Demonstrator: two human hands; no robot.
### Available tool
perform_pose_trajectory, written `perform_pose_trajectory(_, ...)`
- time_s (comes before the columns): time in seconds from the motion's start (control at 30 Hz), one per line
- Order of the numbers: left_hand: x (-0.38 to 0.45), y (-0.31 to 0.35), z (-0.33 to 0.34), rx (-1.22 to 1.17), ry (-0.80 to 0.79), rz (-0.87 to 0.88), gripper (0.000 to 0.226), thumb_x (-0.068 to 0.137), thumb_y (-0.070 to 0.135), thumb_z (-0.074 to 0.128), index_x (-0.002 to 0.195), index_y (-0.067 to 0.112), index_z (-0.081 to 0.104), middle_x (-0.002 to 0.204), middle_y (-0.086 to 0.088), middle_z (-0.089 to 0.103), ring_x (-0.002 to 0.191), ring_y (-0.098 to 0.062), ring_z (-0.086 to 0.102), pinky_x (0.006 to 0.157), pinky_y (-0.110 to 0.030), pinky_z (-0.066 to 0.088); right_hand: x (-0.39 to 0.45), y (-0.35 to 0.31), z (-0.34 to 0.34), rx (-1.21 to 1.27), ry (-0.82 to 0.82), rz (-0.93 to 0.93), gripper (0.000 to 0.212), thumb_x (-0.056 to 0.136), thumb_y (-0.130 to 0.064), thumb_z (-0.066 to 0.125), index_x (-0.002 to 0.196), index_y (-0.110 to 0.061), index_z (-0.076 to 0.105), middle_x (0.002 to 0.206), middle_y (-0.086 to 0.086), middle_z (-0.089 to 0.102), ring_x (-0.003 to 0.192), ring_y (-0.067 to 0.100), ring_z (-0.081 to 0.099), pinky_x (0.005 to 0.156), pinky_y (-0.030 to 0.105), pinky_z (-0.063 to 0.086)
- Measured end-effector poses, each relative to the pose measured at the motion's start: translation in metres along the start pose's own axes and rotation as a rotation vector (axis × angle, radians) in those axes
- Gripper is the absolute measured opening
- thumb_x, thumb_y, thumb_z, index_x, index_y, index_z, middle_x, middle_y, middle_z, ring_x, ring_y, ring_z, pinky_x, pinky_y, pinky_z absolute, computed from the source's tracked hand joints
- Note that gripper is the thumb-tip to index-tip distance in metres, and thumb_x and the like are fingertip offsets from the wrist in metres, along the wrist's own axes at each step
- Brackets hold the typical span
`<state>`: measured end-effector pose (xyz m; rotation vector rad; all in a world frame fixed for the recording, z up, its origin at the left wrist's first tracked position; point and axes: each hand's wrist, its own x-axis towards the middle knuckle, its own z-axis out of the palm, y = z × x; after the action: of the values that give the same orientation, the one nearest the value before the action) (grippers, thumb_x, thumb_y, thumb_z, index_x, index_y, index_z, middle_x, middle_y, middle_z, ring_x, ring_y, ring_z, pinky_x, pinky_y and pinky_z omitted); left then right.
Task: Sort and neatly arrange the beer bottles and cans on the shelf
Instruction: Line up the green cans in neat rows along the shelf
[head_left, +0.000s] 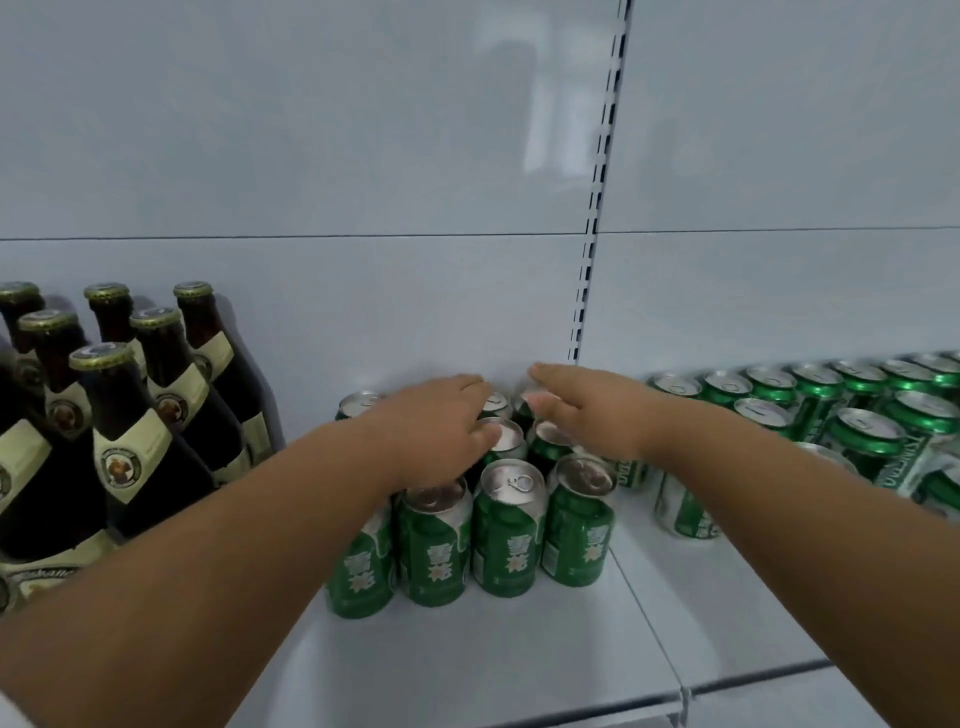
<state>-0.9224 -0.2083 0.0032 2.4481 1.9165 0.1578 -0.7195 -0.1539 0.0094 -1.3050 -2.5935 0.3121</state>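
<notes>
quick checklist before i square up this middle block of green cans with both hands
1. Both hands on the block: ok. Left hand and right hand rest over the back cans.
2. Fingers free, nothing held: ok, fingers look straight.
3. Middle green cans upright: ok.
4. Rows straight: not ok, front row staggered.
5. Room on the left toward the brown bottles: ok, bare shelf between.
6. Gap to the right-hand cans: cannot tell, right arm hides it.

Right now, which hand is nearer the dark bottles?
Left. The left hand rests on the middle green cans, just right of the dark bottles; the right hand is on the cans' far side.
</notes>
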Motion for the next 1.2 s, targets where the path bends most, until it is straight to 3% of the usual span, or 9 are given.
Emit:
perform_pose_trajectory(0.07,0.010,0.020,-0.006,-0.046,0.031,0.064,0.051,0.102,0.043,0.040,0.147,0.020,0.037,0.151,-0.003,0.040,0.135,-0.022,0.039,0.112,-0.039,0.032,-0.012,0.020,-0.021,-0.046,0.023,0.026,0.050,0.102,-0.050,0.035,0.142,-0.023,0.047,0.146,-0.001,0.049,0.134,0.021,0.044,0.109,0.036,0.031)
perform_pose_trajectory(0.2,0.039,0.057,-0.009,-0.091,0.014,0.116,0.051,0.102,0.035,0.042,0.151,0.022,0.033,0.155,-0.001,0.037,0.139,-0.020,0.035,0.111,-0.032,0.027,-0.033,0.068,-0.060,-0.170,0.030,0.113,0.031,0.100,-0.040,0.048,0.120,-0.024,0.065,0.116,-0.007,0.065,0.110,0.016,0.057,0.089,0.030,0.041)
perform_pose_trajectory(0.27,0.058,0.075,-0.009,-0.093,-0.003,0.123,0.049,0.102,0.035,0.043,0.150,0.024,0.035,0.154,0.000,0.039,0.138,-0.018,0.037,0.108,-0.029,0.028,-0.041,0.092,-0.071,-0.224,0.000,0.152,0.023,0.096,-0.039,0.055,0.110,-0.027,0.068,0.102,-0.012,0.065,0.100,0.013,0.060,0.083,0.029,0.044)
perform_pose_trajectory(0.43,0.108,0.119,-0.006,-0.087,-0.035,0.110,0.047,0.099,0.038,0.049,0.144,0.025,0.043,0.141,0.004,0.053,0.125,-0.016,0.050,0.101,-0.031,0.038,-0.050,0.137,-0.081,-0.248,-0.087,0.103,0.021,0.093,-0.040,0.061,0.108,-0.026,0.067,0.101,-0.010,0.067,0.096,0.012,0.061,0.086,0.032,0.049)
perform_pose_trajectory(0.6,0.148,0.152,-0.005,-0.043,-0.046,0.051,0.047,0.096,0.039,0.056,0.140,0.027,0.047,0.135,0.004,0.056,0.118,-0.017,0.052,0.096,-0.032,0.043,-0.048,0.179,-0.098,-0.217,-0.049,0.043,0.015,0.092,-0.031,0.064,0.106,-0.029,0.068,0.087,-0.021,0.057,0.092,0.009,0.058,0.076,0.024,0.041)
perform_pose_trajectory(0.73,0.168,0.169,0.003,0.115,-0.119,-0.007,0.054,0.091,0.040,0.061,0.141,0.025,0.047,0.138,-0.001,0.053,0.122,-0.022,0.051,0.095,-0.034,0.042,-0.046,0.206,-0.102,-0.224,-0.103,0.002,0.025,0.091,-0.031,0.066,0.115,-0.026,0.067,0.098,-0.013,0.062,0.097,0.012,0.060,0.083,0.026,0.045)
perform_pose_trajectory(0.87,0.179,0.174,0.010,0.096,-0.168,-0.069,0.053,0.090,0.042,0.063,0.139,0.027,0.048,0.133,0.000,0.057,0.117,-0.022,0.053,0.090,-0.033,0.042,-0.040,0.215,-0.095,-0.267,-0.182,-0.030,0.033,0.089,-0.040,0.065,0.117,-0.021,0.064,0.115,-0.002,0.065,0.102,0.020,0.060,0.091,0.037,0.050)
perform_pose_trajectory(1.03,0.195,0.181,0.017,0.155,-0.091,-0.051,0.054,0.088,0.047,0.063,0.135,0.026,0.047,0.125,-0.002,0.060,0.109,-0.024,0.056,0.083,-0.033,0.043,-0.035,0.216,-0.086,-0.318,-0.221,-0.040,0.057,0.076,-0.062,0.070,0.113,-0.020,0.059,0.102,0.001,0.059,0.090,0.020,0.057,0.075,0.034,0.049)
perform_pose_trajectory(1.2,0.210,0.184,0.025,0.239,-0.080,-0.008,0.054,0.083,0.055,0.066,0.125,0.022,0.052,0.113,-0.002,0.062,0.099,-0.025,0.057,0.079,-0.036,0.047,-0.035,0.219,-0.081,-0.317,-0.175,0.015,0.064,0.066,-0.066,0.075,0.106,-0.022,0.053,0.101,0.000,0.050,0.085,0.021,0.055,0.072,0.035,0.050)
